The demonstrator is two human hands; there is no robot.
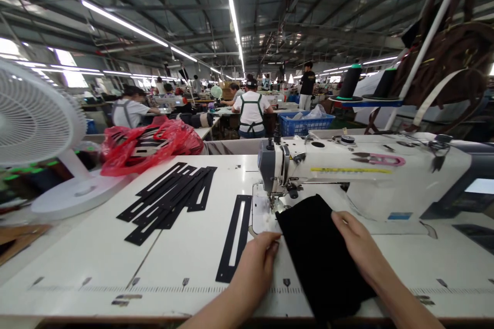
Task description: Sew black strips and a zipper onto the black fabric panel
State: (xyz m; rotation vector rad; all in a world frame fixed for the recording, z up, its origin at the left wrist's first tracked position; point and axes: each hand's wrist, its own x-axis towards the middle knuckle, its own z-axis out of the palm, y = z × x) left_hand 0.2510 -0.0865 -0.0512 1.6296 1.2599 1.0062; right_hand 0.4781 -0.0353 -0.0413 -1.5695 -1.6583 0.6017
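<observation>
Pile of strips lying loose, one strip apart. Your left hand is curled at the cloth's edge, can't tell if pinching. Corner's by the needle, so looks unfinished; right hand grips the right side.

The cloth is plain black, the sewing machine white and grey — the bag red, the basket blue.

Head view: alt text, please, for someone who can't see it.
A person's left hand and right hand are at opposite edges of a black panel, its far corner at a white sewing machine. To the left, on the white table, lie one slotted black strip and a pile of similar ones, a red bag beyond.
</observation>
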